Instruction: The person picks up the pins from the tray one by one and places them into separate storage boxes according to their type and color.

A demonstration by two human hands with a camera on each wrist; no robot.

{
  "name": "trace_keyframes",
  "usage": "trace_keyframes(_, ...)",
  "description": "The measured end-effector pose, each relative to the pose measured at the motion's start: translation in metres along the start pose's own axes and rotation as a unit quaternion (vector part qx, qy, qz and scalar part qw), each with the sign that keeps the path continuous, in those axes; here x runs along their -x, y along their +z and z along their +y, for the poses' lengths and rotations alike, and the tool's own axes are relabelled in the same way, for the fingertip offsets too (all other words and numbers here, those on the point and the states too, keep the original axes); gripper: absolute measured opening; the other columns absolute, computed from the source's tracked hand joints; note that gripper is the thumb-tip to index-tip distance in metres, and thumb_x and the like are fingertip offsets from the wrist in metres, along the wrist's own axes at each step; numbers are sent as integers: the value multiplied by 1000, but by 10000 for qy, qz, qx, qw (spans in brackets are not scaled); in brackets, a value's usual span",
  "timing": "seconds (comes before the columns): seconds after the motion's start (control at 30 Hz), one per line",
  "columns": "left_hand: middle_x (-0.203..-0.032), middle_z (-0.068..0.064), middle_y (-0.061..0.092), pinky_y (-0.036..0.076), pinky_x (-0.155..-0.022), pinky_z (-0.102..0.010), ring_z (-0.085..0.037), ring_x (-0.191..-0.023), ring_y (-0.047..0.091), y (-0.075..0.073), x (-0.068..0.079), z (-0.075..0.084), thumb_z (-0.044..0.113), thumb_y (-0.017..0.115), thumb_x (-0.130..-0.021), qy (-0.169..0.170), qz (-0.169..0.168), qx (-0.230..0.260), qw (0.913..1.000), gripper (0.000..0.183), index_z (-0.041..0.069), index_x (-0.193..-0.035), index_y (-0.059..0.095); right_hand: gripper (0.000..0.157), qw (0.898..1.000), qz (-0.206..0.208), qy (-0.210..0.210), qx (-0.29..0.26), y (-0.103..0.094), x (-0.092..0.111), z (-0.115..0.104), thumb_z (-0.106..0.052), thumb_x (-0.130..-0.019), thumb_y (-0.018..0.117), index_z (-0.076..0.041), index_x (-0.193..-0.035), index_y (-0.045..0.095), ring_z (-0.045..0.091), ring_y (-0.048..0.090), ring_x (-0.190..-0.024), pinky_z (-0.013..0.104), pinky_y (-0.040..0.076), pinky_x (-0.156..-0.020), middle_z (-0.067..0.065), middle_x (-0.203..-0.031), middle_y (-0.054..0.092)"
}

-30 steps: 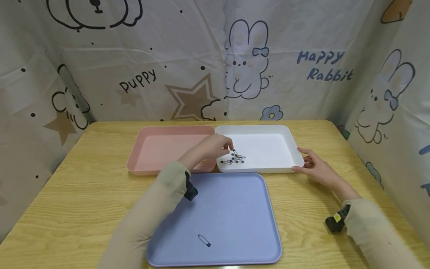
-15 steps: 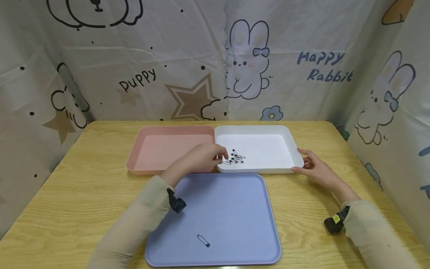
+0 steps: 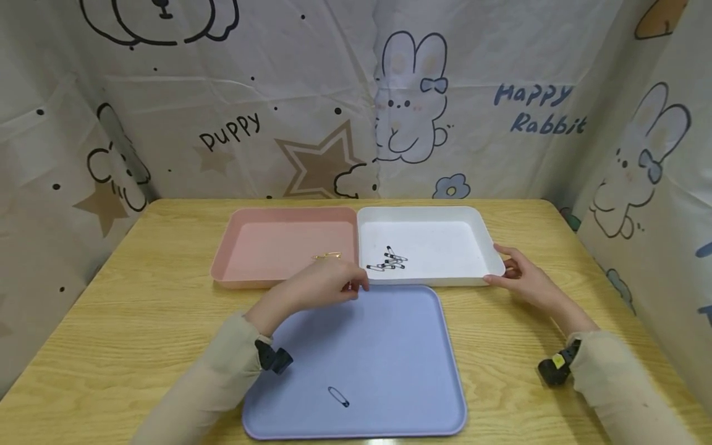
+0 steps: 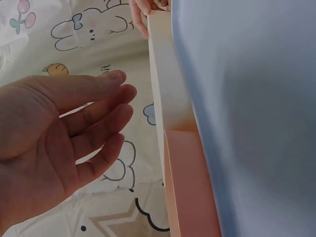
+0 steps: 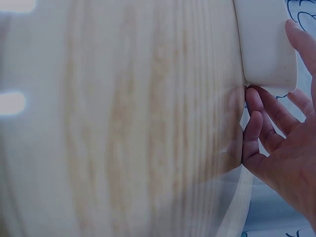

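My left hand [image 3: 325, 284] hovers over the back edge of the blue tray [image 3: 395, 352], just in front of the pink tray [image 3: 272, 241]. Its fingers are loosely bent with nothing between them, as the left wrist view shows of the hand [image 4: 74, 123]. My right hand [image 3: 525, 281] holds the front right corner of the white tray [image 3: 445, 238], thumb and fingers on either side of it. Several black-capped safety pins [image 3: 392, 262] lie piled in the white tray's left part. One black-capped safety pin [image 3: 338, 397] lies near the blue tray's front. Gold safety pins [image 3: 328, 255] lie in the pink tray.
Pink and white trays stand side by side at the back of the wooden table [image 3: 167, 266], directly behind the blue tray. A printed cloth [image 3: 311, 93] hangs behind and at both sides. A small black camera [image 3: 272, 357] sits on each wrist.
My left hand has moved from over the white tray's pins back toward me and left, over the blue tray, uncovering the gold pins. My right hand stays at the white tray's corner.
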State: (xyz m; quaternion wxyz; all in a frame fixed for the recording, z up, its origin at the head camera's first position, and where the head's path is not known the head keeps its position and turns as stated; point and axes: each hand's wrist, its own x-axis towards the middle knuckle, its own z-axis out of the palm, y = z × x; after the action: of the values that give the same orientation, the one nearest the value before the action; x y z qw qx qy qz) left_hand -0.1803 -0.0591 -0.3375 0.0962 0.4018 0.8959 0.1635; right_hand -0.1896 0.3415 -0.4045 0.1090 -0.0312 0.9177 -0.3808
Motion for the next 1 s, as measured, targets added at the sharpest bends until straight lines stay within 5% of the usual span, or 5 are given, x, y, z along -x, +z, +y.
trace_keyframes(0.47,-75,11,57,42,-64,-21,-7,-70,52,18,41,-6,13,66,-81,81,-497,240,9984,10,15,-92,65,88,10000,50,-5,35,2,0,3,-47,-82,62,-18,-147,10,36,43,-112,44,38,-84,26,-129,40)
trace_keyframes(1.0,-65,15,51,36,-59,-18,1,-59,43,41,64,21,26,75,-70,335,-1192,-208,9921,16,22,-76,61,89,10000,36,20,66,0,-1,3,-48,-81,61,-18,-147,10,33,43,-109,41,38,-82,24,-127,41)
